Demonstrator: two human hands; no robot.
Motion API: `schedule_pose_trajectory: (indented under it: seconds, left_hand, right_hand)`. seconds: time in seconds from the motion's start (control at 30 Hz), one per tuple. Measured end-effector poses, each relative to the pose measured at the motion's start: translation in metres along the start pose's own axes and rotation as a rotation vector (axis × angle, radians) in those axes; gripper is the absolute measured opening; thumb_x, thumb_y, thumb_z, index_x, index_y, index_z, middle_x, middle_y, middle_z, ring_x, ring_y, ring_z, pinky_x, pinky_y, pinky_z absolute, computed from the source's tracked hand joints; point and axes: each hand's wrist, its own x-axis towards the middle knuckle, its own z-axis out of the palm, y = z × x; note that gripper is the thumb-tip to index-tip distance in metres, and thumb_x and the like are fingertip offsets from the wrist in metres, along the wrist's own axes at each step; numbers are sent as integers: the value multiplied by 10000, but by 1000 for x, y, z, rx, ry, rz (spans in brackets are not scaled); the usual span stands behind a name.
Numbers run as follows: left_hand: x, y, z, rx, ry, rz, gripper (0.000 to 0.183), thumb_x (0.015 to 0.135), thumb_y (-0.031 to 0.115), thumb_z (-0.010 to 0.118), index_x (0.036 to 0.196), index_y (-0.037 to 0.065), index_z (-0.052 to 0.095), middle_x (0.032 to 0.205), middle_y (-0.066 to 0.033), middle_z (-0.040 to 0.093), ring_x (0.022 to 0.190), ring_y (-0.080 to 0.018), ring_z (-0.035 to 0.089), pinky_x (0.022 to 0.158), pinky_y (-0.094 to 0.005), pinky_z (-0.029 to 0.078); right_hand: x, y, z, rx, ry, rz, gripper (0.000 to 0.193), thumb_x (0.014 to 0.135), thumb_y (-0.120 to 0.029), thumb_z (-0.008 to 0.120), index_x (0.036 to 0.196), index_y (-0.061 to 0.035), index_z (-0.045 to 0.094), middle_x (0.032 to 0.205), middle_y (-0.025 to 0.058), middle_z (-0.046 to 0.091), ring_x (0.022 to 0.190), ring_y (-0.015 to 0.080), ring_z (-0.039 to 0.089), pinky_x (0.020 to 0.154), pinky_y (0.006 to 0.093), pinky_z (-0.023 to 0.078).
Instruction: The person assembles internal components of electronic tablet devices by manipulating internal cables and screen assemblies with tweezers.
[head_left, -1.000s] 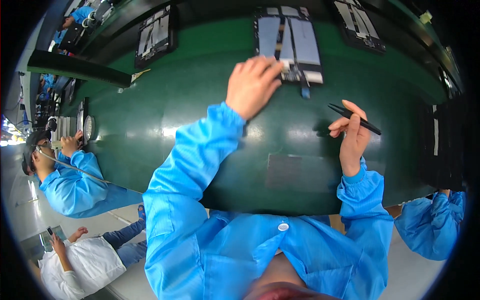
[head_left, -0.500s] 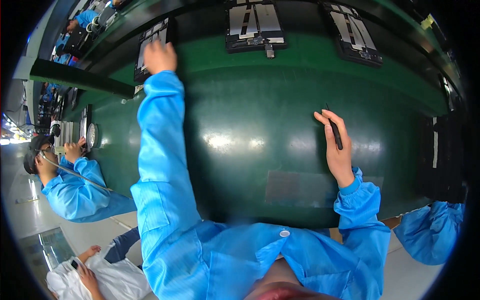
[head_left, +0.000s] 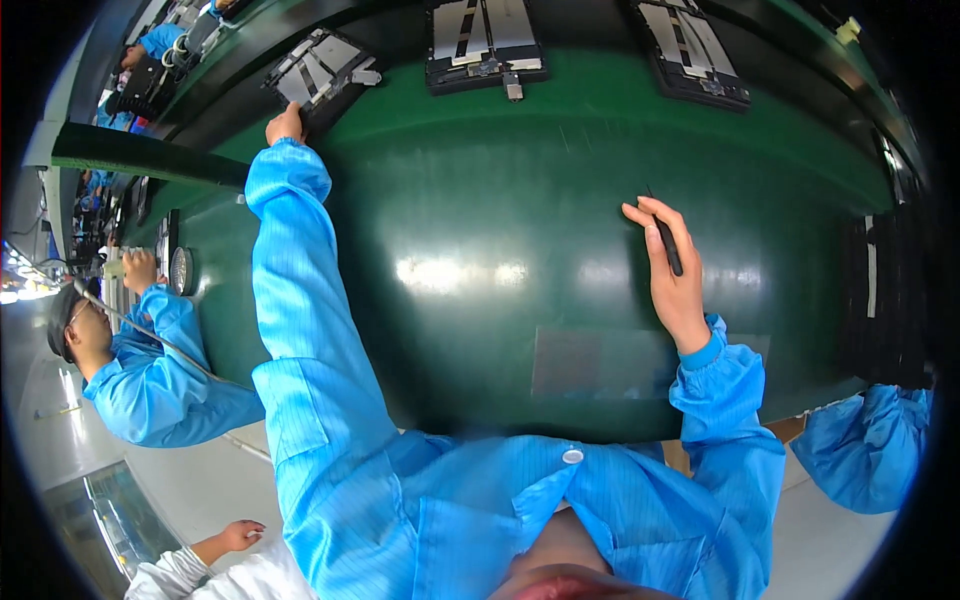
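My left hand (head_left: 286, 124) reaches to the far left and grips the near edge of an opened tablet (head_left: 318, 72). White battery panels and dark ribbon strips show inside it, and the tablet sits at a slant with a small metal tab at its right end. Over the right part of the table, my right hand (head_left: 678, 275) holds a slim black pen-like tool (head_left: 669, 245) with a thin pointed tip. The tool rests between thumb and fingers, apart from any tablet.
Two more opened tablets lie along the far side, one in the middle (head_left: 487, 35) and one to the right (head_left: 690, 50). A transparent sheet (head_left: 600, 365) lies on the green table (head_left: 480, 200). A green bar (head_left: 150, 155) juts in at left. A co-worker (head_left: 150, 370) sits at left.
The left tablet has turned to a slant, and my left hand has moved from over it to its near edge. My right hand has hardly moved.
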Motion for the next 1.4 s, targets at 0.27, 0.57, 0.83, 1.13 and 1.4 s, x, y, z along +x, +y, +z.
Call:
schedule_pose_trajectory:
  seconds: [0.27,0.57,0.83,1.13,1.4]
  left_hand:
    - [-158,5,-12,-1394,-155,105,163,943,146,638,1045,20,615,918,-87,658,820,-203,649,753,-371,548]
    - [-398,-10,-8,-918,-717,186,185,970,99,600,1142,90,531,1061,-62,664,922,-98,627,792,-276,524]
    - [-435,21,49,-642,-790,420,241,966,112,631,1176,50,532,1045,-75,677,862,-135,637,705,-270,525]
    - [-446,4,25,18,-587,1038,621,769,260,822,1314,59,599,983,-63,647,802,-223,618,727,-339,528]
    - [-462,-7,30,40,-529,1074,759,701,189,865,1376,34,554,936,-64,642,725,-194,583,666,-314,522]
  right_hand:
    - [-1,5,-2,72,15,-18,264,1052,-197,492,1250,-49,587,1180,80,711,1147,239,603,1020,352,423]
    - [-1,11,-1,194,74,-32,301,1061,-181,474,1324,-41,513,1251,134,669,1193,214,600,1034,338,432]
    - [1,13,-6,395,135,9,442,1002,-44,544,1422,-34,406,1408,224,526,1313,251,518,1083,343,425]
    - [-38,4,-72,95,-203,77,785,793,-8,791,1460,-53,379,1454,179,500,1328,287,514,1097,385,425]
    - [-53,4,-59,69,-196,17,774,747,-11,829,1414,-38,437,1413,141,551,1319,279,527,1108,401,423]
